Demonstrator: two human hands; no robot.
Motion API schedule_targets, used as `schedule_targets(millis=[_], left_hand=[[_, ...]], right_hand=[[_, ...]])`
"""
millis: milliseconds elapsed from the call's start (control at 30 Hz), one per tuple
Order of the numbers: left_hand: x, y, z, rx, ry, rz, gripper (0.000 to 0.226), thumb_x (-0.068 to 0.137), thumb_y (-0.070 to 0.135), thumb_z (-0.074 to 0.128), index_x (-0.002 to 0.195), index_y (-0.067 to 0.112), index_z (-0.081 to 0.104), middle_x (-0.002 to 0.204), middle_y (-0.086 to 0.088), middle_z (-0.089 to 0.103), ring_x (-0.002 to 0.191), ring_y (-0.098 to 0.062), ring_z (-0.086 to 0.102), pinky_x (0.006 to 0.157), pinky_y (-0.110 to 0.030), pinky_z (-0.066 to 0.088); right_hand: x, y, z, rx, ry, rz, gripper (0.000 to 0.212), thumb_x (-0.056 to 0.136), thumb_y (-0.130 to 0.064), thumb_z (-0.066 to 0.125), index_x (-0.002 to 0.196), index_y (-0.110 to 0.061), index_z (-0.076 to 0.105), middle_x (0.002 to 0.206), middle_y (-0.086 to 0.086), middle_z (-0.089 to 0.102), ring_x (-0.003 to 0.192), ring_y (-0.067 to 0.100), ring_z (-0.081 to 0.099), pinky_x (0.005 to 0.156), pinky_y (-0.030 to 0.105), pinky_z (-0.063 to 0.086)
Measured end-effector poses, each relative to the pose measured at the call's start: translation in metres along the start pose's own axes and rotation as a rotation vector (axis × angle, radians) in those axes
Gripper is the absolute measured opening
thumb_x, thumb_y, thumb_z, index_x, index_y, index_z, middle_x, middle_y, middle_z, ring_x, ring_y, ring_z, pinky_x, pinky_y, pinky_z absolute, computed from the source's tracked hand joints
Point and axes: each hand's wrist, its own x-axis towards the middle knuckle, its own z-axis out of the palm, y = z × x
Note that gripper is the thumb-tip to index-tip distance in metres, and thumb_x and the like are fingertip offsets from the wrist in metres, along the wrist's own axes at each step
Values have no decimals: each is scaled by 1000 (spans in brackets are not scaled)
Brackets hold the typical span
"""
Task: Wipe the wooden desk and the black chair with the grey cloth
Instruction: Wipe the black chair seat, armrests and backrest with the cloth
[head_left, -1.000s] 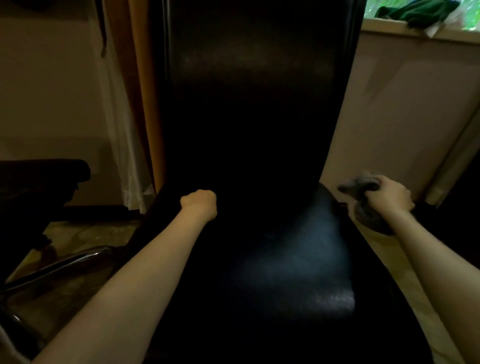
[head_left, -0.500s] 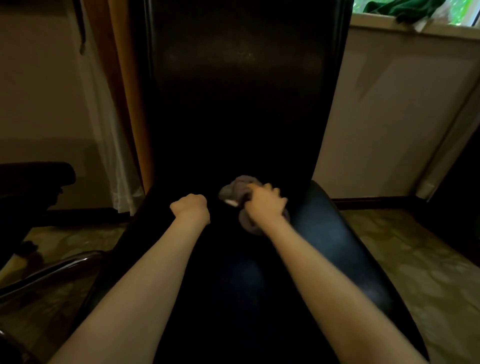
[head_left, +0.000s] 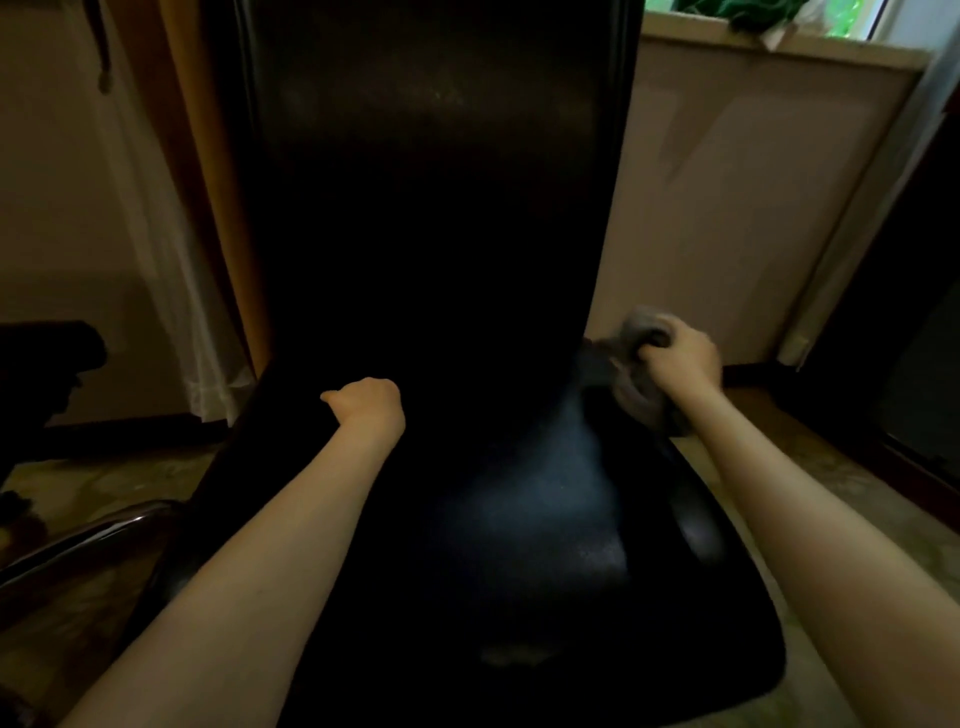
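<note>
Right hand (head_left: 680, 358) clamps the bunched cloth (head_left: 641, 332) against the chair's (head_left: 519, 519) far right edge to wipe; left hand (head_left: 371, 405), fisted empty, likely braces it.

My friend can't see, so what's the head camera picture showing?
A right hand grips a grey cloth at the back right edge of the seat of a black chair. The left hand, a fist, rests on the seat further left.

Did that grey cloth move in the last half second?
Yes. The grey cloth swept right, from the middle of the black chair seat to its right edge.
</note>
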Motion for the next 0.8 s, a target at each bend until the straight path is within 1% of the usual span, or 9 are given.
schedule_targets(millis=[67,133,233,333,433,533,633,700,800], left_hand=[[-5,11,1,48,42,17,26,91,9,51,116,5,57,115,-11,59,109,-28,54,101,-42,41],[-8,24,4,59,35,21,23,92,11,49,113,6,58,113,-9,60,106,-26,57,98,-40,44],[-6,32,10,96,-8,-17,27,95,18,48,118,8,56,120,-9,58,111,-26,55,100,-43,44],[2,28,12,104,16,-16,29,95,23,51,121,9,55,119,-8,58,109,-26,56,98,-44,45],[8,27,9,94,43,23,34,93,26,55,122,9,54,118,-9,59,108,-26,57,96,-44,47],[10,25,6,121,46,13,37,92,28,58,122,8,55,118,-10,59,109,-27,57,96,-45,47],[11,26,8,138,48,6,37,91,28,58,121,7,55,119,-10,59,110,-27,57,97,-44,47],[9,29,8,173,56,9,34,92,24,56,121,7,55,120,-10,59,110,-26,56,99,-44,45],[3,36,5,232,47,16,34,94,17,50,126,5,51,124,-11,56,116,-28,53,105,-48,37]], right_hand=[[-15,-30,17,36,-73,-139,39,85,-20,57,123,-27,60,119,14,64,111,33,58,91,39,48],[-32,-56,43,-14,-185,-248,45,84,-23,57,128,-30,55,119,17,61,113,34,57,92,43,48],[-54,-77,85,-207,-340,-369,50,89,-24,52,138,-32,43,126,15,47,119,37,43,96,49,38],[-44,-81,105,-255,-388,-428,48,93,-25,49,140,-29,39,130,13,43,120,37,38,97,50,33],[-7,-67,99,-322,-330,-226,46,92,-27,50,138,-28,43,135,12,43,126,36,37,101,50,31],[19,-35,79,-439,-179,-20,41,93,-24,49,133,-22,48,137,14,41,130,36,34,105,51,27],[34,2,46,-625,-107,119,37,96,-17,41,131,-16,52,139,18,39,129,39,32,106,53,24],[38,23,23,-706,-62,183,35,95,-14,42,128,-12,54,138,21,38,127,40,30,106,55,24],[37,40,-3,-612,-8,259,37,91,-15,52,129,-16,51,138,22,34,128,41,27,106,56,24]])
